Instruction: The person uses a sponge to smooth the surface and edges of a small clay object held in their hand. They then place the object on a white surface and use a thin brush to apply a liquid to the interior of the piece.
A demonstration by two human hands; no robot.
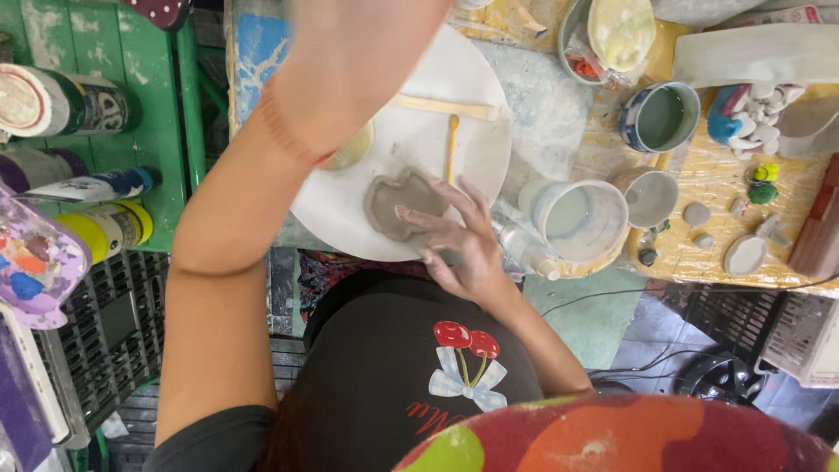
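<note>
While the left arm stretches up past the frame's top edge, its hand unseen and its grip impossible to tell, a round white board lies under the right hand. Open fingers press the flat grey clay slab there; two wooden tools lie just beyond the fingertips.

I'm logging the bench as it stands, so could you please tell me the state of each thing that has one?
Clay slab: flat on the white round board, right hand fingers on its edge.
Left hand: raised out of view.
White bucket: upright, cloudy liquid inside.
Blue-rimmed cup: upright, greenish liquid inside.
Wooden tools: lying on the board.
</note>
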